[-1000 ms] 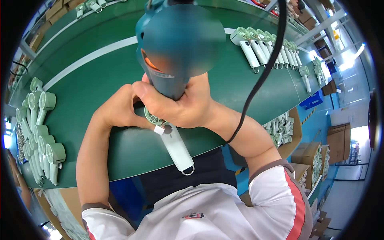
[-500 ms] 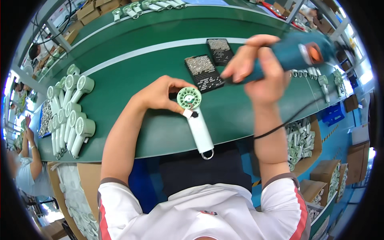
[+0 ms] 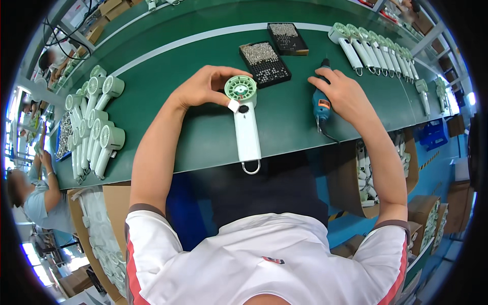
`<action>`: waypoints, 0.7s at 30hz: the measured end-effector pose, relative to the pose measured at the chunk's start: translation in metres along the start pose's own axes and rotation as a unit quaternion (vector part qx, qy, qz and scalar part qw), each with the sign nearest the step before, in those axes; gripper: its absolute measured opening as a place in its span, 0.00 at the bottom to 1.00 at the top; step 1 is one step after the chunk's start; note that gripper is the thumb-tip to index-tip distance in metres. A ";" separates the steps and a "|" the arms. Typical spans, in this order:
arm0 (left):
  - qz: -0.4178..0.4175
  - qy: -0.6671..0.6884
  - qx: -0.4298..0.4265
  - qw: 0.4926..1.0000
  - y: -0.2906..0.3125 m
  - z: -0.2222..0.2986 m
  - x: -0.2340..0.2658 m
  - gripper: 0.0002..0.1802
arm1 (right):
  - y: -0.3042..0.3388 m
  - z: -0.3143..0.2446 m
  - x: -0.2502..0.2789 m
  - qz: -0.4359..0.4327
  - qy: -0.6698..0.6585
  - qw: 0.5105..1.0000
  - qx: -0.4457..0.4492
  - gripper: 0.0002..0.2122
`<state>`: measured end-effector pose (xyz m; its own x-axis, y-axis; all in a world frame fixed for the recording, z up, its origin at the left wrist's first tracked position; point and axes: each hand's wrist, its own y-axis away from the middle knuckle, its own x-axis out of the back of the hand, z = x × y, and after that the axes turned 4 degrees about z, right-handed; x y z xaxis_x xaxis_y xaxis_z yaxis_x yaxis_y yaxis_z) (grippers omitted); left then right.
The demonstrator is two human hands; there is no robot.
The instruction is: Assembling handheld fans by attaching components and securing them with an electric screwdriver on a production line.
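My left hand [image 3: 206,89] is closed around the pale green round head of a handheld fan [image 3: 247,132]. The fan lies with its open grille up and its white handle toward me, the metal loop reaching the table's front edge. A small white piece [image 3: 233,105] shows at my left thumb tip; I cannot tell what it is. To the right, my right hand [image 3: 345,94] has its fingers curled over a teal electric screwdriver [image 3: 321,104], which lies low at the tabletop with its bit pointing away. Its cord trails toward the front edge.
Two black trays of small screws, a nearer one [image 3: 267,66] and a farther one [image 3: 288,39], stand beyond the fan. More fans form a pile [image 3: 94,127] at left and a row [image 3: 376,51] at right. Boxes of parts [image 3: 363,173] stand below the edge. Another person [image 3: 46,188] works at far left.
My right hand has brought the screwdriver down from the air to the tabletop and turned it so the bit points away. My left hand still holds the fan.
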<state>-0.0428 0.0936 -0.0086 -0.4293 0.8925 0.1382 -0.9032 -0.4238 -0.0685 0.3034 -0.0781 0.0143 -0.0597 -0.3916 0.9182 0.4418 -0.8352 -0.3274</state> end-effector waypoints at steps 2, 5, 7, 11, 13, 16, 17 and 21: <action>0.008 0.040 -0.002 0.999 0.001 -0.001 0.004 0.44 | -0.001 -0.001 -0.010 0.006 0.007 1.000 -0.025 0.23; 0.038 0.163 -0.021 0.986 0.004 -0.001 0.005 0.50 | -0.004 -0.005 -0.023 0.007 -0.018 0.999 -0.038 0.23; 0.034 0.211 -0.037 0.976 0.007 -0.001 0.007 0.50 | -0.006 -0.008 -0.027 0.000 -0.017 0.999 -0.037 0.23; 0.043 0.286 -0.061 0.955 0.010 0.002 0.006 0.55 | -0.006 -0.004 -0.032 0.003 -0.017 0.999 -0.032 0.24; 0.030 0.314 -0.070 0.947 0.010 0.004 0.005 0.56 | -0.006 -0.002 -0.034 0.016 -0.025 0.999 -0.034 0.25; 0.030 0.319 -0.068 0.945 0.007 0.004 0.005 0.55 | -0.006 0.001 -0.034 0.024 -0.037 0.998 -0.045 0.25; 0.027 0.321 -0.071 0.944 0.005 0.002 0.005 0.55 | -0.005 0.002 -0.033 0.022 -0.041 0.998 -0.053 0.26; 0.029 0.323 -0.074 0.943 0.002 0.000 0.005 0.55 | 0.004 0.008 -0.029 0.058 -0.069 0.995 -0.052 0.28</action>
<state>-0.0469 0.0970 -0.0080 -0.3441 0.7967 -0.4968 -0.8476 -0.4912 -0.2006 0.3141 -0.0673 -0.0120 0.1120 -0.4366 0.8926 0.3424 -0.8263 -0.4472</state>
